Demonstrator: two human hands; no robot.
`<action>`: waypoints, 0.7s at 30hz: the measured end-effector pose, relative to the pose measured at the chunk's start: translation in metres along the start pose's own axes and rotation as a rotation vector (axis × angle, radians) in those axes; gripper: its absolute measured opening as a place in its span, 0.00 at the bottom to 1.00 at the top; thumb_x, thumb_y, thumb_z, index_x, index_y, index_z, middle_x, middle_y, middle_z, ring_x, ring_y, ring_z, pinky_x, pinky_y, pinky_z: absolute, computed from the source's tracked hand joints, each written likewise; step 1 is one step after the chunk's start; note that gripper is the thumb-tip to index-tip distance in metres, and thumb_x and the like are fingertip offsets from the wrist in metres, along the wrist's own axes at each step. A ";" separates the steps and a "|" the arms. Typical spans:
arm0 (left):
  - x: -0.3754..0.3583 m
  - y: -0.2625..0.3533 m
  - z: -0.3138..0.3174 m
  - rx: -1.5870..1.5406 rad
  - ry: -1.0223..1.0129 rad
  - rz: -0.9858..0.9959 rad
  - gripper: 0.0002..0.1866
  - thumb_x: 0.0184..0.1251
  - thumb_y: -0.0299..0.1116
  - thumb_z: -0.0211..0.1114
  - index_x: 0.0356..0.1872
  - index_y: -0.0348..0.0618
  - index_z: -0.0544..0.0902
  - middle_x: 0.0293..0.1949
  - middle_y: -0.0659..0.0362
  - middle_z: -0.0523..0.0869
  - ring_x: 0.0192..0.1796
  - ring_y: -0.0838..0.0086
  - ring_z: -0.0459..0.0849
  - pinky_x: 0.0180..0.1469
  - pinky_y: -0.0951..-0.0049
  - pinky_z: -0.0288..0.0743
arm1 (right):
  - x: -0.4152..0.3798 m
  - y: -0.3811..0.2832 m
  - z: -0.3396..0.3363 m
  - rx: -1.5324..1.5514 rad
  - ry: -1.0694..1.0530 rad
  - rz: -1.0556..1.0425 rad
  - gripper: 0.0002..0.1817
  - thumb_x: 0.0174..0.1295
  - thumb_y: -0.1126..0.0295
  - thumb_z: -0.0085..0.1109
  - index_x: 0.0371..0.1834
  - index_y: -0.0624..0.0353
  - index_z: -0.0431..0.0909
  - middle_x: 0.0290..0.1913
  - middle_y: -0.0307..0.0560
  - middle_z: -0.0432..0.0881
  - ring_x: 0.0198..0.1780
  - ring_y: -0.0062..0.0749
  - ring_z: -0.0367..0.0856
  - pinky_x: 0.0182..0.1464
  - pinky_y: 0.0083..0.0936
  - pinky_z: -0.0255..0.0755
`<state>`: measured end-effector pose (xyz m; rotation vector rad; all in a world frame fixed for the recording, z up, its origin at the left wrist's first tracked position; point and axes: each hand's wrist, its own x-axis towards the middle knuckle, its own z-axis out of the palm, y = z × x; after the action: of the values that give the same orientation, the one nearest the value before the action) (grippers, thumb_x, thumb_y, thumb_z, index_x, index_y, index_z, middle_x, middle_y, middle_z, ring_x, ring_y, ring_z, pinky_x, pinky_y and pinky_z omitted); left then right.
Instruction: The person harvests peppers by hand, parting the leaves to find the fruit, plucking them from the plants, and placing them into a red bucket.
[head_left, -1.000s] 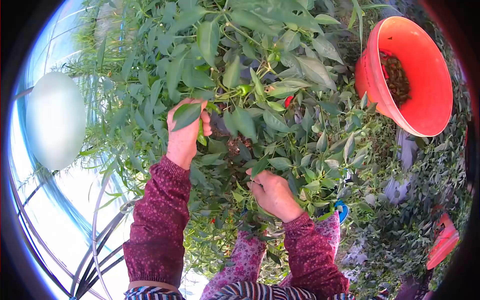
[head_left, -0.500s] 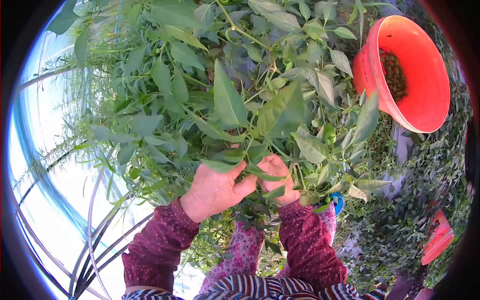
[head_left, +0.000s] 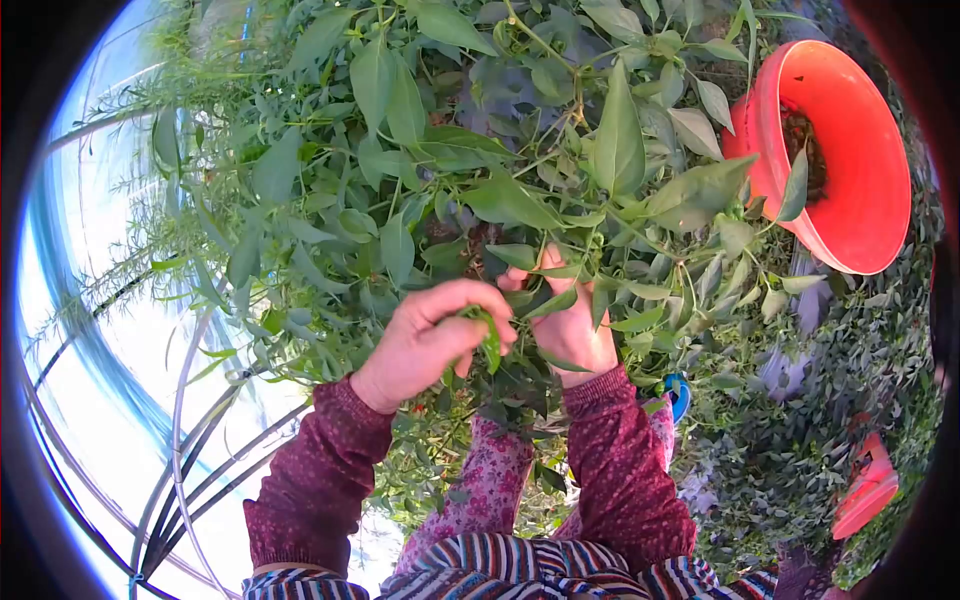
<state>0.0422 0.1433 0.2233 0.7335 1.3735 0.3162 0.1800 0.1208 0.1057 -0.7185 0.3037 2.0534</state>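
Observation:
Both hands are among the leafy stems of a green plant (head_left: 620, 140). My left hand (head_left: 430, 335) is curled, with a small green pepper (head_left: 490, 343) held between its thumb and fingers. Just right of it, my right hand (head_left: 570, 325) reaches up into the foliage, palm partly showing. Leaves cross its fingers, and I cannot make out whether they grip a stem.
A red bucket (head_left: 860, 170) with a heap of small dark greenish pieces inside is at the upper right. A red object (head_left: 868, 487) lies lower right. A blue round object (head_left: 677, 397) is by the knee. Dark hoses (head_left: 190, 500) run at the lower left.
My left hand has drawn slightly away from my right hand, and a green pepper now shows in it. My right hand has opened somewhat and turned. The leaves have shifted to the right.

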 end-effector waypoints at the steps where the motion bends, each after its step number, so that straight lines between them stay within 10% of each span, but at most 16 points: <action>1: 0.002 -0.005 -0.009 -0.158 0.093 -0.044 0.12 0.61 0.25 0.48 0.43 0.41 0.78 0.38 0.53 0.84 0.35 0.70 0.84 0.26 0.78 0.73 | -0.001 0.002 -0.001 0.001 0.006 0.004 0.18 0.69 0.62 0.51 0.55 0.64 0.70 0.45 0.48 0.80 0.42 0.32 0.81 0.47 0.32 0.75; 14: 0.033 -0.030 -0.025 -0.713 0.728 0.217 0.13 0.70 0.35 0.57 0.50 0.42 0.72 0.34 0.59 0.81 0.34 0.75 0.82 0.22 0.75 0.68 | -0.002 0.001 -0.001 -0.145 -0.002 0.035 0.19 0.68 0.59 0.53 0.51 0.64 0.73 0.43 0.48 0.81 0.42 0.34 0.81 0.41 0.26 0.73; 21: -0.027 0.008 -0.021 -0.005 0.500 -0.055 0.10 0.64 0.31 0.63 0.43 0.37 0.82 0.33 0.60 0.84 0.29 0.80 0.82 0.19 0.83 0.64 | -0.006 0.001 0.001 -0.145 0.023 0.040 0.17 0.68 0.61 0.52 0.53 0.63 0.71 0.46 0.49 0.79 0.41 0.35 0.82 0.41 0.28 0.73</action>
<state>0.0187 0.1388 0.2490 0.6331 1.8593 0.4811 0.1816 0.1168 0.1106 -0.8301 0.1849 2.1227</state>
